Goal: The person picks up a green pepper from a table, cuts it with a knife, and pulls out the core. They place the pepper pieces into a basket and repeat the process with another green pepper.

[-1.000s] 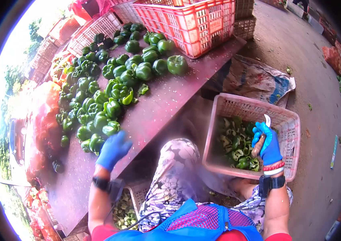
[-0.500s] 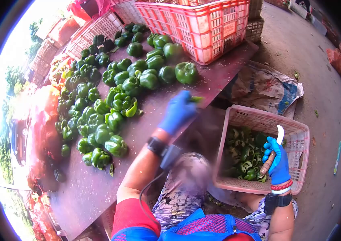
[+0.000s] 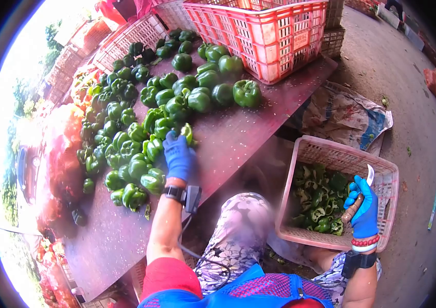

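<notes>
Many green peppers [image 3: 200, 99] lie spread over a reddish table. My left hand [image 3: 178, 158], in a blue glove, reaches among them at the near edge of the group; its fingers touch a pepper, and whether they grip it is not clear. My right hand [image 3: 364, 208], also gloved in blue, is closed around the brown handle of a knife [image 3: 370, 175] with a curved pale blade pointing up. It hovers over the right side of a pink crate [image 3: 390, 192], which holds cut green pepper pieces [image 3: 320, 197].
A red and white crate [image 3: 274, 43] stands on the table's far end. More crates and red mesh sacks [image 3: 63, 164] line the left side. A crumpled printed sack [image 3: 344, 115] lies beyond the pink crate. My knee [image 3: 246, 210] is between table and crate.
My left hand has moved left from the table's right edge to the peppers, and the green piece beside it there is gone from that spot. My right hand still holds the knife.
</notes>
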Tool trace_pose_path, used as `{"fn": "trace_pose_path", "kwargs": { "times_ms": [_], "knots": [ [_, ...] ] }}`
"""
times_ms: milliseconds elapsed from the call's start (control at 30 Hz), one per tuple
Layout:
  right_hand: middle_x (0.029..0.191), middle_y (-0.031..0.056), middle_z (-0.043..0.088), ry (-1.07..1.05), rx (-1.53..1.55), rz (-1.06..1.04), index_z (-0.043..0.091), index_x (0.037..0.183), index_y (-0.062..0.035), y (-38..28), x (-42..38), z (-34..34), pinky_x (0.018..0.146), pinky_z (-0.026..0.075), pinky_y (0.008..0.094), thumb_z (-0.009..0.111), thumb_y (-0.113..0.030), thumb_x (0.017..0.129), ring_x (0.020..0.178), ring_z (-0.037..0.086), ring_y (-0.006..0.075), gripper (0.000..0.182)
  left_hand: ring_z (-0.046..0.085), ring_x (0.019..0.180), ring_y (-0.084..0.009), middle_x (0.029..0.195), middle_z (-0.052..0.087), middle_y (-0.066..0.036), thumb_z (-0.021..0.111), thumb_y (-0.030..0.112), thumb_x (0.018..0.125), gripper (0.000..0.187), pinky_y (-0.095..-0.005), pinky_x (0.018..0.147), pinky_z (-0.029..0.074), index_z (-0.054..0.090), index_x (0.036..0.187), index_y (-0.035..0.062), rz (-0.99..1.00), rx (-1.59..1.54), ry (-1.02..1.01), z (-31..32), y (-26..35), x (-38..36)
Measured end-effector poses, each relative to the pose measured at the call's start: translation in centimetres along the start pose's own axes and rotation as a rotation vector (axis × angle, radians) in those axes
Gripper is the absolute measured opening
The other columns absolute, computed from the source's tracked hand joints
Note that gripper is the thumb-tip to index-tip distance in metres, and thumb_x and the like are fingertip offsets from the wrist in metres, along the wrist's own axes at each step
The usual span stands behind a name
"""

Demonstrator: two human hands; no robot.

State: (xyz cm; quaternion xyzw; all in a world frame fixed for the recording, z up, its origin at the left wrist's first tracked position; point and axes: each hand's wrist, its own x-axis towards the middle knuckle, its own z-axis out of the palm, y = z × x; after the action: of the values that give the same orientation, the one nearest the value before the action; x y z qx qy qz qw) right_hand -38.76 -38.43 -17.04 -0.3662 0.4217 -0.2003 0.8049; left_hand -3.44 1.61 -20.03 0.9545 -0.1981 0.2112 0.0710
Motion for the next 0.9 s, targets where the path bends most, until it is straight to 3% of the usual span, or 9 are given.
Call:
{"fn": "trace_pose_path", "kwargs": {
  "times_ms": [200, 333, 467, 533, 667, 700, 733, 800, 900],
  "knots": [
    [0.088, 0.0010, 0.067, -0.080, -0.013, 0.015, 0.066, 0.122, -0.0081, 0.1, -0.3, 0.6, 0.054, 0.050, 0.0249, 0.065, -0.028, 0.098, 0.064, 0.057, 0.0089, 0.031, 0.050, 0.119, -0.0468, 0.132, 0.051, -0.029, 0.067, 0.001, 0.079, 0.020, -0.0474, 0.102, 0.044, 0.057, 0.097, -0.0009, 0.152, -0.463, 0.203, -3.4, 7.6, -1.6],
    [0.090, 0.0030, 0.067, -0.101, -0.061, 0.002, 0.064, 0.122, -0.0048, 0.3, -0.8, 1.7, 0.057, 0.051, 0.0262, 0.064, -0.032, 0.099, 0.066, 0.058, 0.0103, 0.036, 0.053, 0.125, -0.0457, 0.137, 0.051, -0.027, 0.065, -0.002, 0.081, 0.016, -0.0489, 0.104, 0.046, 0.056, 0.093, -0.0009, 0.597, -0.452, 0.152, -7.1, 13.6, -0.9],
    [0.096, 0.0045, 0.067, -0.176, -0.034, 0.028, 0.062, 0.126, -0.0052, 0.2, -0.5, 1.9, 0.062, 0.052, 0.0260, 0.062, -0.037, 0.100, 0.070, 0.058, 0.0098, 0.041, 0.056, 0.125, -0.0393, 0.134, 0.056, -0.022, 0.061, 0.000, 0.083, 0.051, -0.0447, 0.101, 0.049, 0.055, 0.134, 0.0027, 0.673, -0.640, 0.090, -8.7, 18.4, 0.1],
    [0.099, 0.0054, 0.067, -0.354, -0.158, 0.014, 0.051, 0.139, -0.0077, -0.6, -1.3, 3.1, 0.061, 0.050, 0.0251, 0.061, -0.048, 0.098, 0.069, 0.058, 0.0099, 0.059, 0.057, 0.124, -0.0413, 0.132, 0.058, -0.025, 0.060, -0.004, 0.083, 0.050, -0.0452, 0.103, 0.049, 0.056, 0.132, 0.0018, 0.621, -0.987, -0.135, -10.7, 21.7, 0.6],
    [0.094, 0.0034, 0.063, -0.616, -0.189, -0.013, 0.045, 0.144, -0.0064, -0.2, -2.4, 4.7, 0.057, 0.048, 0.0242, 0.064, -0.045, 0.096, 0.068, 0.057, 0.0101, 0.065, 0.064, 0.108, -0.0427, 0.131, 0.058, -0.023, 0.070, 0.009, 0.084, 0.052, -0.0459, 0.089, 0.055, 0.053, 0.134, 0.0065, 0.790, -1.015, -0.535, -10.8, 26.4, -0.2],
    [0.090, 0.0029, 0.063, -0.499, -0.210, -0.011, 0.049, 0.140, -0.0063, -0.3, -2.5, 5.0, 0.057, 0.048, 0.0244, 0.064, -0.037, 0.096, 0.067, 0.057, 0.0101, 0.056, 0.064, 0.107, -0.0425, 0.132, 0.057, -0.023, 0.067, 0.011, 0.086, 0.046, -0.0453, 0.087, 0.056, 0.054, 0.131, 0.0071, 0.836, -0.973, -0.515, -10.2, 27.2, -1.1],
    [0.086, 0.0024, 0.064, -0.385, -0.229, -0.009, 0.054, 0.137, -0.0062, 0.0, -2.3, 4.7, 0.056, 0.048, 0.0246, 0.064, -0.029, 0.096, 0.065, 0.057, 0.0101, 0.048, 0.063, 0.108, -0.0426, 0.131, 0.057, -0.022, 0.063, 0.011, 0.088, 0.043, -0.0439, 0.086, 0.057, 0.054, 0.129, 0.0073, 1.242, -0.772, -0.105, -8.5, 27.3, -0.8],
    [0.086, 0.0021, 0.063, -0.225, -0.337, 0.080, 0.059, 0.126, -0.0083, 0.8, 0.3, 0.9, 0.053, 0.046, 0.0226, 0.065, -0.021, 0.093, 0.062, 0.056, 0.0080, 0.036, 0.063, 0.109, -0.0406, 0.127, 0.059, -0.020, 0.063, 0.009, 0.086, 0.040, -0.0449, 0.088, 0.056, 0.057, 0.125, 0.0061, 1.058, -0.896, -0.217, -8.1, 26.3, -1.0],
    [0.086, 0.0013, 0.063, -0.006, -0.992, -0.408, 0.061, 0.118, -0.0091, -0.6, 0.1, -0.3, 0.050, 0.044, 0.0230, 0.070, -0.024, 0.092, 0.058, 0.052, 0.0074, 0.031, 0.063, 0.103, -0.0392, 0.113, 0.063, -0.021, 0.067, 0.013, 0.082, 0.039, -0.0460, 0.087, 0.053, 0.061, 0.120, 0.0062, 0.670, -0.796, -0.005, -7.9, 18.3, 3.8]
  ]
}}
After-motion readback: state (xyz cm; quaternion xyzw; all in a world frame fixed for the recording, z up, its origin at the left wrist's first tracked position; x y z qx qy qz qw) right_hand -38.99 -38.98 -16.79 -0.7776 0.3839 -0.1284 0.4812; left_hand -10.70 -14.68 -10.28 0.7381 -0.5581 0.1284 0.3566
